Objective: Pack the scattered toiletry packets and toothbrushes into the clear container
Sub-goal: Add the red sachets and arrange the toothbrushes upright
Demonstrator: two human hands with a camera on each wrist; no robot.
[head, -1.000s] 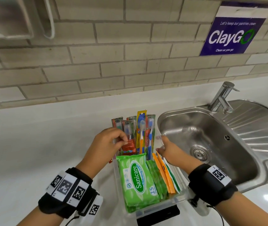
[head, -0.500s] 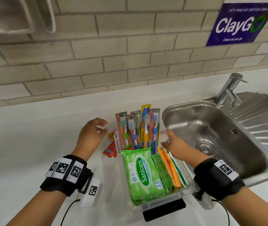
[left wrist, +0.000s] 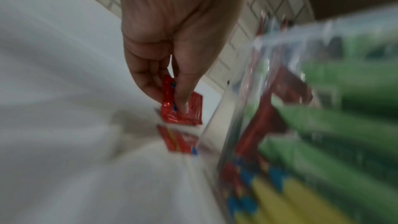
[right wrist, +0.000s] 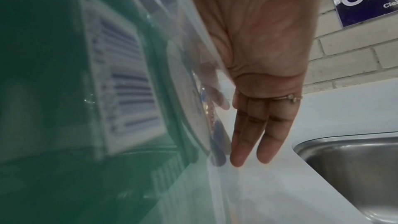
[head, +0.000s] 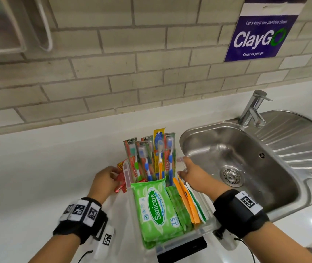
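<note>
Two hands busy | left hand (head: 104,181) pinches red sachet (left wrist: 183,108) just left of clear container (head: 172,243) | right hand (head: 193,173) clasps its right wall, thumb inside, fingers (right wrist: 247,134) outside

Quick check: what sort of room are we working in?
Probably a shared pantry or kitchenette: a steel sink with a tap set in a white counter, a tiled wall, and a ClayGo sign reading "Let's keep our pantries clean."

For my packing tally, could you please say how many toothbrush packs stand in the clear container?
5, upright at the far end of the clear container: leftmost pack, second pack beside it, third pack behind, yellow pack, rightmost pack. Others may be hidden.
</note>
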